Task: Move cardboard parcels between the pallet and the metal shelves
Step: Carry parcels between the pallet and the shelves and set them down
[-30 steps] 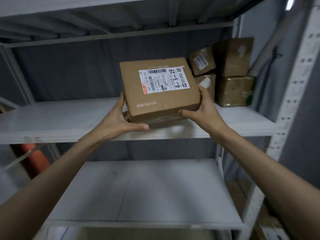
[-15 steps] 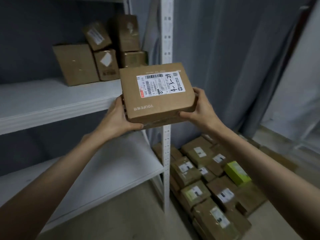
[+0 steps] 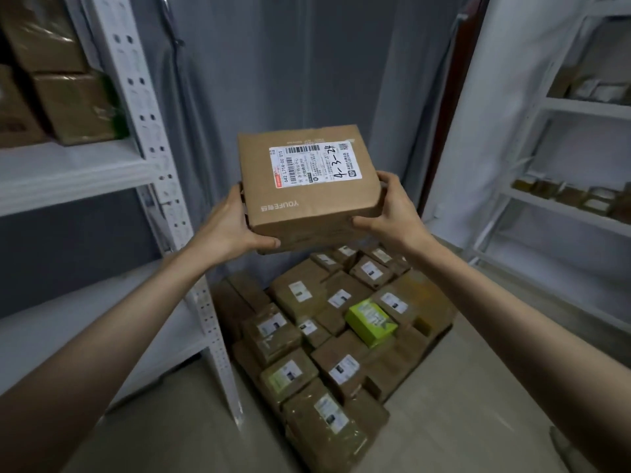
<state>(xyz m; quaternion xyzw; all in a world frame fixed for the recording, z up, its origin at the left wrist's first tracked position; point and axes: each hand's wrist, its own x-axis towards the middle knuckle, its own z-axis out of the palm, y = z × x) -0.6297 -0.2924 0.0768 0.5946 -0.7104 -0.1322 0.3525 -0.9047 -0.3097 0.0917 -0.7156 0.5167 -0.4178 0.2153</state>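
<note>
From the head camera, a brown cardboard parcel (image 3: 309,186) is held up at about chest height in front of a grey curtain (image 3: 273,63), in the air above the stack of parcels (image 3: 327,322) on the floor and well clear of the metal shelves (image 3: 78,165) on the left. The left hand (image 3: 232,230) clasps its near left corner, thumb curled along the lower front edge and the fingers hidden behind the side wall. The right hand (image 3: 389,213) takes the opposite corner, thumb on the front edge and fingers wrapped up over the right side. The box keeps square edges and flat faces under this grip, so it looks stiff; the arms hold it extended without visible strain, which suggests a light to moderate load, though its contents cannot be told. The plain card should give dry skin good friction; the white shipping label (image 3: 316,163) on top is probably slicker. The sensible hold is what is shown: two opposite lower corners, with support under the base. A green box (image 3: 370,322) sits among the taped parcels below. More shelving (image 3: 563,199) stands to the right, blurred.
</note>
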